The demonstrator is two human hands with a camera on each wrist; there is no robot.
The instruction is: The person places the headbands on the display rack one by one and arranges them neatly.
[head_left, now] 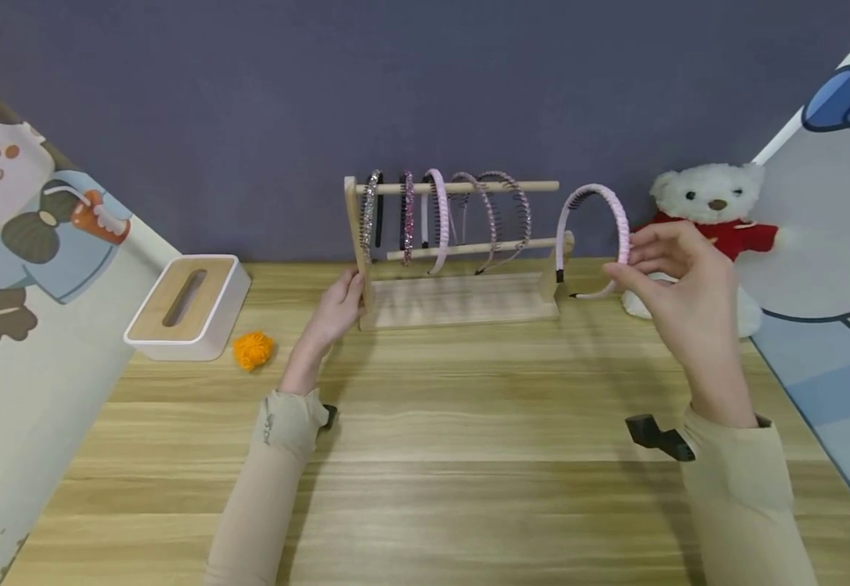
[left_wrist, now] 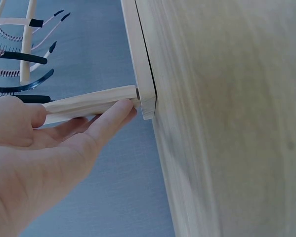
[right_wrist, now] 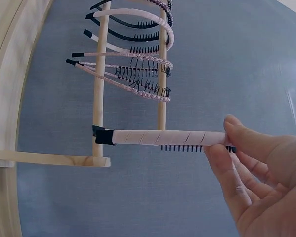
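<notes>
My right hand (head_left: 689,289) pinches a pink ribbon-wrapped headband (head_left: 621,220) between thumb and fingers, just off the right end of a wooden headband rack (head_left: 462,313). In the right wrist view this headband (right_wrist: 152,137) has black tips and small dark comb teeth on its inner side. My left hand (head_left: 339,305) holds the rack's left upright (left_wrist: 98,101), thumb on one side and fingers on the other. Several headbands hang over the rack's upper rod (head_left: 542,186): a silvery glittery one (head_left: 370,216), a pink glittery one (head_left: 407,220), another pink wrapped one (head_left: 440,216) and thin braided ones (head_left: 523,207).
A white teddy bear (head_left: 711,191) in a red top sits behind my right hand. On the left stand a white tissue box (head_left: 208,334) with a wooden lid and an orange yarn ball (head_left: 252,351). A dark panel (head_left: 425,89) rises behind the wooden table (head_left: 469,505).
</notes>
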